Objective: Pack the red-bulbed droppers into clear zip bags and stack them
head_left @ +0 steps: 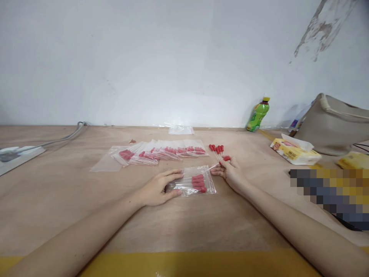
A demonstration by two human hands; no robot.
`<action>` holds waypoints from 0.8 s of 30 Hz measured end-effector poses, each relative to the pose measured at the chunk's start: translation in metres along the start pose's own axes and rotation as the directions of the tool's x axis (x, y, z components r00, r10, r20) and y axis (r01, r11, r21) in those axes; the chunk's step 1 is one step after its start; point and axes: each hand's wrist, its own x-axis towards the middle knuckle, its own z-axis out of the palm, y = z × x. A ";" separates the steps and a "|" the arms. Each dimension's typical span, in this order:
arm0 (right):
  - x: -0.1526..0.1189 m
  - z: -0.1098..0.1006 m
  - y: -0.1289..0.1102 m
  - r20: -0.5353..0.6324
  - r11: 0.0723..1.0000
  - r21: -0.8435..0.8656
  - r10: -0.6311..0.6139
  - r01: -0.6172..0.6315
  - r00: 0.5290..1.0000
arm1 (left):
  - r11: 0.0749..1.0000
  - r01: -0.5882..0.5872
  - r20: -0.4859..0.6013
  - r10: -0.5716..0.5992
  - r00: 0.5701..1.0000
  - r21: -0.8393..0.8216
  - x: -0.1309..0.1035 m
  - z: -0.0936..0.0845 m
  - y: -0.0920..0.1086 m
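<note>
One zip bag seems steadied by the left hand, fingers spread; the right hand pinches a red-tipped stick; filled bags fan nearer the far edge of the desk.

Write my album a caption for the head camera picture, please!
Left hand rests on a clear bag of red-tipped sticks while right hand holds another stick.

Brown table — clear bags, 1 green bottle

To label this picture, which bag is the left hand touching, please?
The front bag, between the left hand and right hand; the other filled bags overlap in a row behind.
</note>
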 end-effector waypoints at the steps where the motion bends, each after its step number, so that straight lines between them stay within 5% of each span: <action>1: -0.001 0.000 0.000 0.000 1.000 0.002 0.008 -0.008 1.000 | 1.000 -0.002 0.002 0.002 1.000 0.002 0.000 0.000 0.000; 7: 0.000 -0.004 -0.004 0.036 0.993 0.056 0.103 -0.105 0.994 | 1.000 -0.007 -0.018 0.007 1.000 -0.004 0.000 0.000 0.001; 11: 0.003 -0.013 -0.005 0.205 0.980 -0.135 0.175 -0.149 0.963 | 1.000 -0.003 -0.025 0.003 1.000 -0.007 0.000 -0.002 0.004; 24: 0.000 -0.012 -0.007 0.325 0.896 -0.443 0.155 0.005 0.933 | 0.999 -0.028 -0.031 0.028 0.999 -0.023 0.001 -0.001 0.003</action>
